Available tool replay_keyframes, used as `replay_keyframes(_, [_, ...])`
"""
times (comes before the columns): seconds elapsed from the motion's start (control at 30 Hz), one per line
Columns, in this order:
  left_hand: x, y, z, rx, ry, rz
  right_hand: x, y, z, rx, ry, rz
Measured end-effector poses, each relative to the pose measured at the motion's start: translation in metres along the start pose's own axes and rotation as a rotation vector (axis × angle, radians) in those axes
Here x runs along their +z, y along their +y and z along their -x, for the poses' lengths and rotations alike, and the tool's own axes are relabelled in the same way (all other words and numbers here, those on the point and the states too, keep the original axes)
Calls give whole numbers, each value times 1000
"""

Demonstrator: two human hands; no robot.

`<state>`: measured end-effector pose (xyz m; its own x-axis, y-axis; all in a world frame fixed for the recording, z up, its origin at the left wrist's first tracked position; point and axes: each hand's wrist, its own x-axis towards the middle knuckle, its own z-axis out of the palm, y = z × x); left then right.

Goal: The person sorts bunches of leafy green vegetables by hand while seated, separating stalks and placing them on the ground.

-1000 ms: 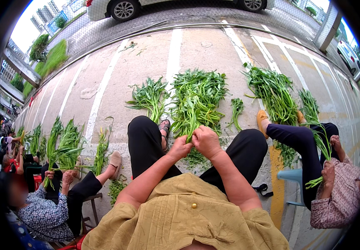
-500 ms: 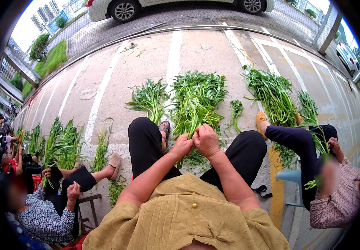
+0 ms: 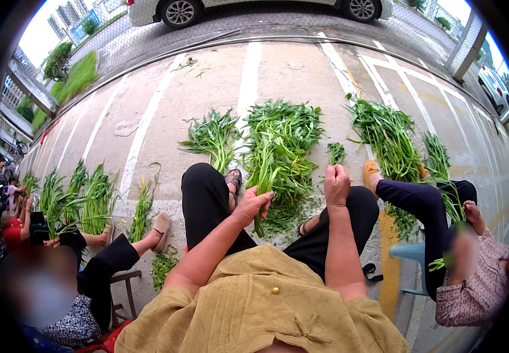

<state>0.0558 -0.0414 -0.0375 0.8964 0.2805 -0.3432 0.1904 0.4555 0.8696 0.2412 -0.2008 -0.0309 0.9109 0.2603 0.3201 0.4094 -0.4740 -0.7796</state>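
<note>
Between my knees, my left hand [image 3: 251,207] is closed around a few green stems of water spinach [image 3: 260,226], whose cut ends point down toward me. Beyond it a large heap of water spinach [image 3: 284,126] lies on the ground. My right hand [image 3: 337,186] is closed above my right knee, apart from the left; what its fingers hold, if anything, is hidden. Just past that hand lies a small bunch of greens [image 3: 336,152], partly covered by it. Leaf scraps [image 3: 284,219] are scattered between my feet.
A smaller leafy bunch [image 3: 212,138] lies left of the heap, another heap [image 3: 387,138] to its right. A person [image 3: 472,276] sits right by a blue stool [image 3: 410,252]; another person [image 3: 72,317] sits left near upright greens [image 3: 98,200]. A wire fence and car [image 3: 260,5] stand beyond.
My hands, together before, are now apart: the right moved right toward the small bunch, while the left keeps the stems slightly lower. The person on the left leans further in.
</note>
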Motion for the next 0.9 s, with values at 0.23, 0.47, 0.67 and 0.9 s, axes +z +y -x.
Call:
replay_keyframes(0.23, [-5,-1,-4,24,-16,175,25,7,18,105,-272,-240])
replay_keyframes(0.47, [-3,-13,-17,128,159,135,45,-51,77,57,-814,-561])
replay_keyframes(0.67, [7,-13,-21,145,218,159,63,-54,90,37,-685,-303])
replay_keyframes(0.9, [7,-9,-21,188,104,193,61,-59,85,96,-668,-636])
